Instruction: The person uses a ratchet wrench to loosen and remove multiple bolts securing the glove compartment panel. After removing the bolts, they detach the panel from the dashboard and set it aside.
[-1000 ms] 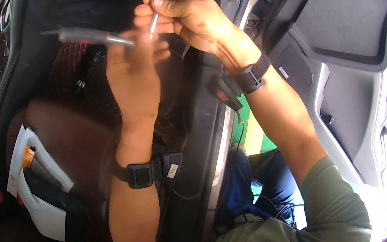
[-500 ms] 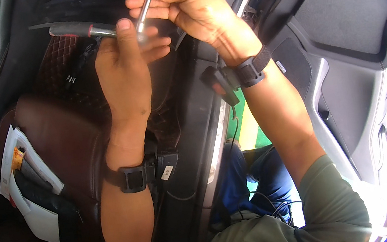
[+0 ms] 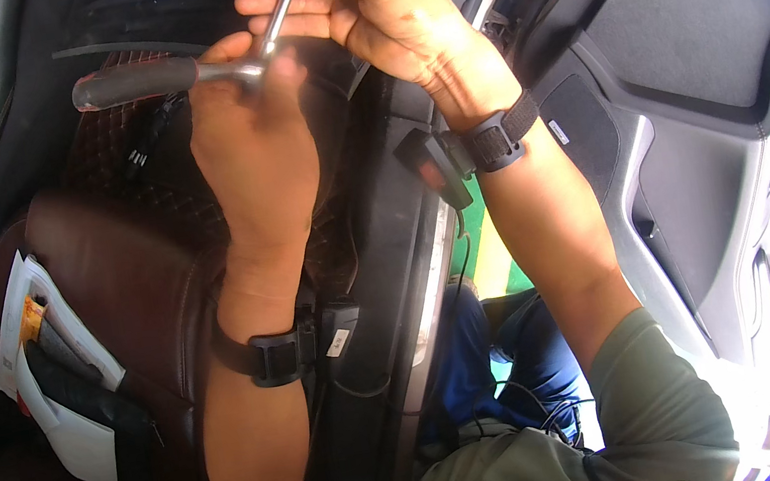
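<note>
A ratchet wrench (image 3: 133,83) with a black grip and a metal head points its handle to the left, above the car seat. From its head a shiny extension bar (image 3: 282,15) rises up and to the right. My right hand (image 3: 379,10) pinches the bar between thumb and index finger, its other fingers stretched out behind. The bar's upper end runs out at the top edge. My left hand (image 3: 254,145) is at the wrench's neck and head, its fingers curled around there. Its thumb is smeared by motion, and part of the grip is hidden.
A brown leather seat (image 3: 115,283) lies at the left, with papers and a dark pouch (image 3: 85,379) on it. Quilted floor matting (image 3: 101,134) lies beyond. To the right, a grey door panel (image 3: 693,151) stands open. The door sill (image 3: 421,305) runs beside my left forearm.
The ratchet handle has swung and now shows in front of my left hand, pointing left. My left hand has turned and its fingers have curled in. The right hand has shifted slightly left.
</note>
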Motion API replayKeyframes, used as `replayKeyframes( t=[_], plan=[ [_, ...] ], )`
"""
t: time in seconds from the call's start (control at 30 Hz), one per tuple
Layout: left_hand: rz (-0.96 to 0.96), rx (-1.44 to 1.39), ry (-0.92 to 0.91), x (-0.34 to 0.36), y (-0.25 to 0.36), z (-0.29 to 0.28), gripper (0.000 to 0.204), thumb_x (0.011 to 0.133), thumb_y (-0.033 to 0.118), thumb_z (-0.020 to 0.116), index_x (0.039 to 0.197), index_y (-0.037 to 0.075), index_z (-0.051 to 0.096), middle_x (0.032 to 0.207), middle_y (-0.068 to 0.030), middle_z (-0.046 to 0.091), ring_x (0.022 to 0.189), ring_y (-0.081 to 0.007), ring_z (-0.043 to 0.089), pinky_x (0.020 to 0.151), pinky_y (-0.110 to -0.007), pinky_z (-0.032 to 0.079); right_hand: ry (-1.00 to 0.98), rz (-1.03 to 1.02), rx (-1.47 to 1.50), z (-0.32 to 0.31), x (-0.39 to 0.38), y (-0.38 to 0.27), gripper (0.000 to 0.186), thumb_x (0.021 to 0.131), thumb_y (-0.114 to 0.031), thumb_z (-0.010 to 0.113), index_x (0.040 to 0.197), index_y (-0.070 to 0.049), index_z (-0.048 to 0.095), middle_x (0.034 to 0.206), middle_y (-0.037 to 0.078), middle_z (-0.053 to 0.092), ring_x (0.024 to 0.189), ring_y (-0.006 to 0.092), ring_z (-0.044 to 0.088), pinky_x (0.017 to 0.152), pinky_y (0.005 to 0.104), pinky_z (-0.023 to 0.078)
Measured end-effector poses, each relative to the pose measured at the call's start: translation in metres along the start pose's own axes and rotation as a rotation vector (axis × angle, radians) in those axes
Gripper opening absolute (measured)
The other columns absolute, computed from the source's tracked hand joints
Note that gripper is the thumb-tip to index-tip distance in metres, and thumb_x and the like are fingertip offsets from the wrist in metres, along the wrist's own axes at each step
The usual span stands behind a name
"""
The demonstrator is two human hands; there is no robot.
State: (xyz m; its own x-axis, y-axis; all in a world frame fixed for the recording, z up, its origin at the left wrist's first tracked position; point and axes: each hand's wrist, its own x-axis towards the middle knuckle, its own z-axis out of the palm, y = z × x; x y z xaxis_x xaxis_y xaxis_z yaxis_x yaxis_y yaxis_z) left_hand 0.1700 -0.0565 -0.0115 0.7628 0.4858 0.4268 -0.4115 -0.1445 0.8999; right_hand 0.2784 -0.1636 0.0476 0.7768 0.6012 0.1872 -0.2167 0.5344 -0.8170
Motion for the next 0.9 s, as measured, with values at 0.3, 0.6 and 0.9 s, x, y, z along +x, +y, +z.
replayKeyframes(
  t=[0.3, 0.6, 0.9],
  plan=[
    [-0.127, -0.182, -0.016, 0.0, 0.004, 0.002, 0.027, 0.104, 0.005, 0.058, 0.127, -0.007, 0.05, 0.119, -0.0197, 0.064, 0.108, -0.0273, 0.07, 0.094, -0.036, 0.062, 0.118, -0.125, -0.279, -0.001, 0.0, 0.004, 0.02, 0.098, -0.011, 0.07, 0.104, 0.008, 0.066, 0.096, 0.02, 0.073, 0.088, 0.0287, 0.076, 0.08, 0.0384, 0.066],
    [-0.179, -0.284, -0.003, 0.001, 0.003, 0.007, 0.024, 0.104, 0.006, 0.059, 0.123, -0.008, 0.054, 0.116, -0.0219, 0.067, 0.104, -0.0297, 0.072, 0.093, -0.038, 0.062, -0.02, -0.197, 0.415, -0.015, 0.042, -0.001, 0.03, 0.11, -0.024, 0.049, 0.124, -0.001, 0.062, 0.126, 0.012, 0.071, 0.104, 0.0231, 0.071, 0.094, 0.0398, 0.058],
    [-0.169, -0.304, 0.052, 0.005, 0.01, 0.0, 0.027, 0.104, 0.008, 0.059, 0.123, -0.011, 0.054, 0.115, -0.0241, 0.067, 0.102, -0.0318, 0.073, 0.092, -0.038, 0.062, -0.11, -0.279, 0.5, -0.02, 0.063, 0.009, 0.024, 0.107, -0.022, 0.054, 0.109, 0.0, 0.065, 0.108, 0.012, 0.073, 0.086, 0.02, 0.069, 0.086, 0.0373, 0.058]
  ],
)
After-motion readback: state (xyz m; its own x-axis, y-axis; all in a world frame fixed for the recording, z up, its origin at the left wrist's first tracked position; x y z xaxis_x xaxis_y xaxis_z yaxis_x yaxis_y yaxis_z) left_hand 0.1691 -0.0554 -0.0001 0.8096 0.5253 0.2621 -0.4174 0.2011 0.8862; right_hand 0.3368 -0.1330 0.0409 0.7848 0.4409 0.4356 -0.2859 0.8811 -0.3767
